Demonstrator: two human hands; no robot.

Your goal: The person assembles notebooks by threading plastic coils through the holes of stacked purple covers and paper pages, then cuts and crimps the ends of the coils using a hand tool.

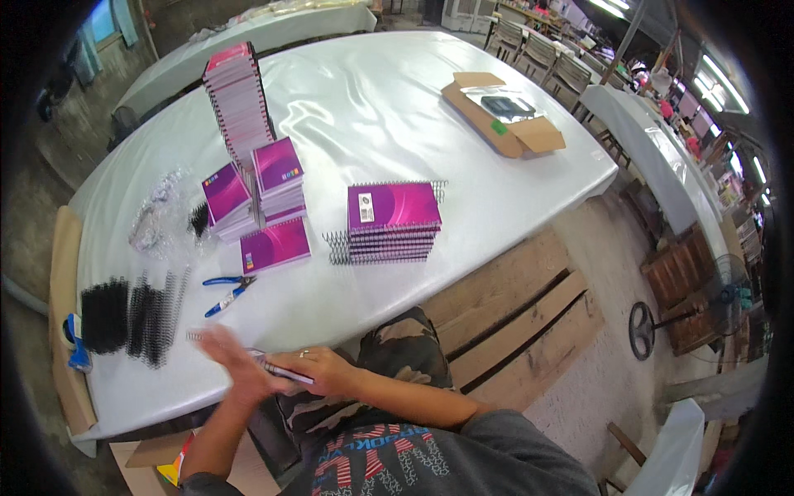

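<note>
My right hand (324, 370), with a ring on one finger, is closed on a thin notebook (287, 373) held edge-on over the table's front edge. Beside its spine my left hand (233, 362) is stretched out, its fingers blurred by motion. A dark wire coil (195, 336) sticks out past the left fingertips; how far it runs into the notebook is hidden. Beyond the hands lie blue-handled pliers (229, 293). Loose black coils (153, 318) lie to the left, next to a dense black bundle of coils (105, 316). Purple notebooks with coils through them (394, 217) are stacked at centre.
More purple notebooks (279, 169) stand behind the pliers, before a tall stack (238, 99). Clear plastic wrap (157, 219) lies left. A blue tape dispenser (77, 347) sits at the left edge, an open cardboard box (496, 116) at far right. Below left is another box (141, 459).
</note>
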